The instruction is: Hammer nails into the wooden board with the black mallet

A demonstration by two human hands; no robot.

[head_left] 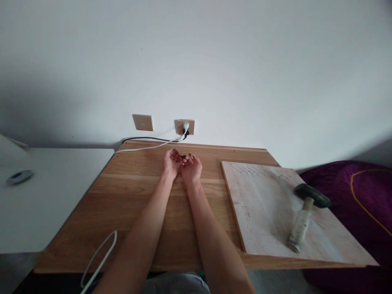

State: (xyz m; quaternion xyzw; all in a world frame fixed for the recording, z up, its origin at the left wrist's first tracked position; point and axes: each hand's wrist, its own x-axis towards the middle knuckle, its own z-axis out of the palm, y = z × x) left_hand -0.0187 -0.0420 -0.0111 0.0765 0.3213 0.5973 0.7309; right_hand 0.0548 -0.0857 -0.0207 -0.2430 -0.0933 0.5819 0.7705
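Note:
Both forearms reach forward over the wooden table, palms turned up and wrists close together. My left hand (172,163) has its fingers curled in, with the fingertips toward the right hand. Just beside it, my right hand (192,168) is also curled, its fingers meeting the left ones. A small dark thing (183,157) shows between the fingertips of both hands. It is too small to name, and the fingers partly hide it.
On the table (122,200), a pale board (260,212) at right carries a black-headed mallet (311,196). White and black cables run to a wall socket (184,127). A white surface (45,204) with a grey ring-shaped thing (20,177) adjoins at left; purple fabric (337,179) lies at right.

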